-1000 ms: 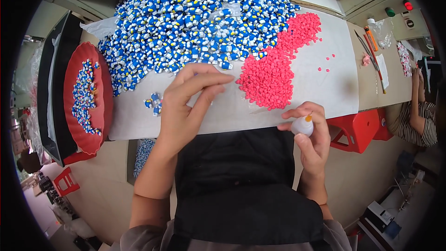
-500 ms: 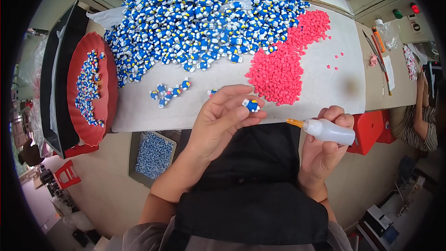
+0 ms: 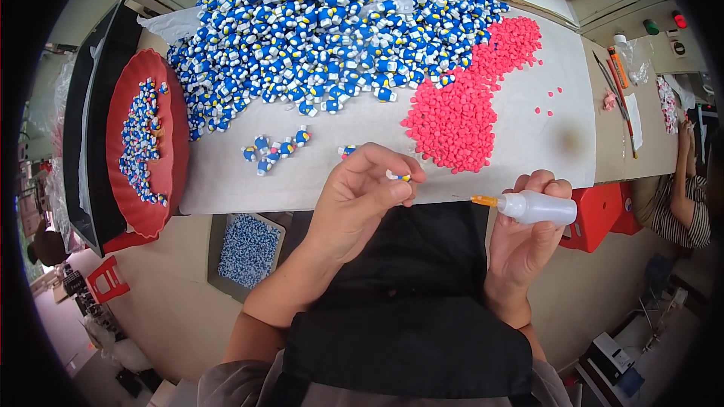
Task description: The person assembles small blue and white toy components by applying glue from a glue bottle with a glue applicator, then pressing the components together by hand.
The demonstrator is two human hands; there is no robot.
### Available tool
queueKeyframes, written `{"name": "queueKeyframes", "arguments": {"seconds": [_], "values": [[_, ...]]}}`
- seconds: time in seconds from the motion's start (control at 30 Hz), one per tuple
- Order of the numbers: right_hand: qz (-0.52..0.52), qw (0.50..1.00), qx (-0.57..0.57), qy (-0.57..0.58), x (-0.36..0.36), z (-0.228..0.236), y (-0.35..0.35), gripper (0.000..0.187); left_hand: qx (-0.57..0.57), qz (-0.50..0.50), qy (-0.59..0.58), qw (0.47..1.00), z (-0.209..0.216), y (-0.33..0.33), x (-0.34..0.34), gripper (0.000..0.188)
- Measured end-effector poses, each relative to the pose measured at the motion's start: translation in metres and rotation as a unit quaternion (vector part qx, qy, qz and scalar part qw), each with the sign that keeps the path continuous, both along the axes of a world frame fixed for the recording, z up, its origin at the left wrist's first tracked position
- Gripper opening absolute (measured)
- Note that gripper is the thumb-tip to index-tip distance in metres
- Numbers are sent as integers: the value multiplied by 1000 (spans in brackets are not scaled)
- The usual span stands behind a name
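Between the thumb and fingers of my left hand (image 3: 360, 200) is a small blue, white and yellow figurine (image 3: 398, 176), mostly covered by the fingertips. My right hand (image 3: 528, 237) grips a translucent squeeze bottle (image 3: 539, 208) lying nearly level. Its orange needle tip (image 3: 484, 200) points left toward the figurine, apart from it. Beyond my hands spreads a big heap of blue and white figurines (image 3: 324, 38). Beside it lies a pile of small pink pieces (image 3: 452, 124). A few figurines (image 3: 275, 149) sit on the white sheet to the left, some showing pink bits.
At the left stands a red fluted tray (image 3: 175, 151) with finished-looking small figurines. Below the table edge is a bin of tiny blue and white pieces (image 3: 249, 250). Brushes (image 3: 620, 98) and an orange tube lie at right, near a red stool (image 3: 592, 218) and another person's arm (image 3: 682, 181).
My left fingers have turned the figurine, so less of its blue body shows. The bottle in my right hand has tilted closer to level, its tip slightly farther right.
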State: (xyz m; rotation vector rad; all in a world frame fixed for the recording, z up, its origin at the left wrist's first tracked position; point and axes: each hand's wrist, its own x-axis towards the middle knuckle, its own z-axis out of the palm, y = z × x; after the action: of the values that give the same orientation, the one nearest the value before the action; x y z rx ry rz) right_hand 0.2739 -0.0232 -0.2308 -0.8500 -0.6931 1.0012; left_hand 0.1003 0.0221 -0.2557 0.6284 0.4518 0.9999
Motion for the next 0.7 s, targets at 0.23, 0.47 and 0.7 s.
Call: {"name": "queueKeyframes", "arguments": {"seconds": [0.23, 0.47, 0.7], "values": [[-52, 995, 17, -79, 0, -1, -1, 40, -40, 17, 25, 999, 9, -1, 3, 12], [-89, 979, 42, -181, -5, -2, -2, 44, -39, 45, 56, 997, 10, -3, 4, 25], [-30, 952, 112, -283, 4, -4, -5, 44, -34, 64, 56, 996, 9, -4, 6, 25]]}}
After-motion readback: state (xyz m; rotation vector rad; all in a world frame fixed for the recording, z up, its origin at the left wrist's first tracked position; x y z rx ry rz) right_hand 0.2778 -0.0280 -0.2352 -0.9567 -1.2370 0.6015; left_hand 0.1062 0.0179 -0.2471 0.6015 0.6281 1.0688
